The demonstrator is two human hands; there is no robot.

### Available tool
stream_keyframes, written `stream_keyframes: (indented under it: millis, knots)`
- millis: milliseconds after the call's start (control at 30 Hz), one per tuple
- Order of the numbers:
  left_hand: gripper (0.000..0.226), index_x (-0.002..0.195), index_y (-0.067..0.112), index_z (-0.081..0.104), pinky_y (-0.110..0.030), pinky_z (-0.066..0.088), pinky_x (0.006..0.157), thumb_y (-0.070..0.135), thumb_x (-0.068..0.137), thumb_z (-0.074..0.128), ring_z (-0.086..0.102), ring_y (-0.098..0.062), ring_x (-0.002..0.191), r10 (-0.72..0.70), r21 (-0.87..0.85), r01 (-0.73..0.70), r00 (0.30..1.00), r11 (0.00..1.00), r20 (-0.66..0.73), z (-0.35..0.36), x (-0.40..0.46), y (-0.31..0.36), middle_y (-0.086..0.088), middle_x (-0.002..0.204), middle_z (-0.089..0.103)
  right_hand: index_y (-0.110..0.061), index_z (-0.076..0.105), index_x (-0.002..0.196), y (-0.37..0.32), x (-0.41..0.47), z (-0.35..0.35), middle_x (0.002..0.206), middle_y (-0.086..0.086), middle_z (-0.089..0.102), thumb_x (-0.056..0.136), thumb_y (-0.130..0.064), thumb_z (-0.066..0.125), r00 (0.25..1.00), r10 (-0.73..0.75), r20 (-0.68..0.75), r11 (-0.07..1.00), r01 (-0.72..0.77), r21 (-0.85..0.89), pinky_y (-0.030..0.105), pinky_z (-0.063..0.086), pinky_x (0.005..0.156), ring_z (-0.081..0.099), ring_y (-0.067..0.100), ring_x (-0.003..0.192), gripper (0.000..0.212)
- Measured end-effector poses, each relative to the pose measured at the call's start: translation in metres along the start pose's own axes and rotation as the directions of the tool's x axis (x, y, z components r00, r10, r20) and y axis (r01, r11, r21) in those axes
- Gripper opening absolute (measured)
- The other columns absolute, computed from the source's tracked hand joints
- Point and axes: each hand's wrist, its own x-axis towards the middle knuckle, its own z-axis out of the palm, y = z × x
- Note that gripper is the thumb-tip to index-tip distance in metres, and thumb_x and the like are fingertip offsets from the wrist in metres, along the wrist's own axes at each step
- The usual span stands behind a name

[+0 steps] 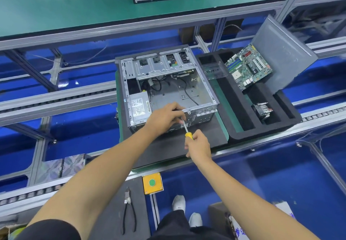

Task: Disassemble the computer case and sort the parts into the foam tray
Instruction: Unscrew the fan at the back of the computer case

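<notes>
Right grip: right hand (198,144) is curled round the yellow handle of the screwdriver (187,132), shaft angled up toward the near rear edge of the case.
Left grip: left hand (165,115) rests on the near top rim of the computer case (166,89), fingers curled at the rim and around the screwdriver shaft near its tip; whether it pinches a screw I cannot tell.
Case: lies open on its side on a dark mat on the table (168,146), side panel off, main bay bare metal.
Still inside: power supply (139,106) in the near left corner, loose black cables (189,93), and the drive cage across the far end.
Foam tray: black foam tray (243,108) sits just right of the case, touching the mat's edge.
Already sorted: motherboard (249,67) lies tilted over the far slots, a grey side panel (284,56) leans over the far right corner, a heatsink fan (262,109) sits in a near slot, and a clear plastic piece (213,70) rests on the far left part.
Progress: judged roughly halfway; board, cooler and panel are out.
Left to do: likely freeing the power supply, cables and drive cage, then placing them in the open slots.
</notes>
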Motion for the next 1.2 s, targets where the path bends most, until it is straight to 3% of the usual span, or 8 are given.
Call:
stream_keyframes:
  millis: [133,233,300,533,767,867,1033,1200]
  knots:
    - [0.015,0.098,0.041,0.071,-0.023,0.037,0.065,0.027,0.092,0.070,0.059,0.003,0.105,-0.042,-0.066,0.041,0.999,0.997,-0.015,-0.002,0.002,0.001,0.022,0.123,0.058,-0.009,0.057,0.089,-0.004,0.003,-0.014,0.071,0.011,0.068,0.095,-0.023,0.051,0.934,0.140,0.329,0.921,-0.245,0.302,0.031,0.047,0.052,0.054,0.020,0.046,0.016]
    - [0.013,0.097,0.039,0.072,-0.024,0.039,0.069,0.027,0.093,0.067,0.061,0.003,0.109,-0.056,-0.128,0.054,0.998,0.990,-0.012,-0.003,0.003,0.001,0.022,0.121,0.059,-0.008,0.073,0.103,0.007,0.003,-0.028,0.081,0.015,0.070,0.094,-0.037,0.041,0.777,0.148,0.611,0.851,-0.415,0.322,0.027,0.048,0.049,0.060,0.021,0.054,0.044]
    - [0.010,0.095,0.039,0.072,-0.028,0.047,0.075,0.030,0.093,0.066,0.059,0.002,0.119,-0.068,-0.157,0.068,0.998,0.985,0.005,-0.003,0.004,0.002,0.022,0.119,0.059,-0.007,0.076,0.100,0.016,0.005,-0.035,0.078,0.014,0.066,0.097,-0.038,0.035,0.726,0.120,0.677,0.807,-0.469,0.359,0.026,0.044,0.049,0.054,0.019,0.053,0.051]
    - [0.012,0.097,0.034,0.075,-0.027,0.046,0.080,0.023,0.092,0.073,0.057,0.006,0.119,-0.084,-0.226,0.091,0.996,0.970,0.040,-0.006,0.003,0.002,0.020,0.120,0.060,-0.006,0.062,0.083,0.003,0.006,-0.030,0.068,0.014,0.062,0.094,-0.024,0.051,0.793,0.184,0.581,0.839,-0.434,0.327,0.028,0.047,0.047,0.054,0.025,0.048,0.024]
    - [0.029,0.106,0.041,0.075,-0.027,0.047,0.076,0.016,0.095,0.067,0.064,0.000,0.102,-0.045,-0.090,0.049,0.998,0.995,0.042,-0.005,-0.001,0.005,0.018,0.131,0.057,-0.010,0.058,0.068,0.002,-0.002,-0.014,0.049,0.007,0.054,0.062,-0.028,0.059,0.977,0.076,0.201,0.957,-0.128,0.259,0.025,0.040,0.038,0.047,0.018,0.039,0.019]
    - [0.032,0.098,0.042,0.072,-0.029,0.048,0.072,0.011,0.093,0.063,0.063,0.004,0.099,-0.074,-0.073,0.077,0.997,0.994,0.038,-0.005,0.000,0.005,0.022,0.129,0.055,-0.009,0.056,0.066,-0.003,-0.003,-0.009,0.053,0.007,0.050,0.071,-0.020,0.056,0.935,0.143,0.325,0.924,-0.244,0.294,0.025,0.038,0.038,0.042,0.019,0.039,0.013]
    - [0.033,0.093,0.042,0.072,-0.028,0.044,0.070,0.010,0.093,0.062,0.062,0.007,0.095,-0.118,-0.102,0.124,0.991,0.987,0.068,-0.007,0.003,0.004,0.023,0.127,0.055,-0.005,0.068,0.074,0.006,0.003,-0.016,0.065,0.007,0.056,0.098,-0.027,0.035,0.806,0.128,0.577,0.765,-0.451,0.460,0.028,0.040,0.048,0.047,0.021,0.047,0.047]
    - [0.022,0.095,0.040,0.074,-0.019,0.037,0.070,0.019,0.092,0.069,0.060,0.012,0.096,-0.122,-0.180,0.129,0.991,0.975,0.054,-0.007,0.003,0.002,0.023,0.122,0.058,-0.002,0.072,0.085,0.005,0.009,-0.021,0.071,0.008,0.066,0.100,-0.022,0.046,0.823,0.176,0.541,0.780,-0.452,0.434,0.026,0.050,0.055,0.061,0.016,0.056,0.036]
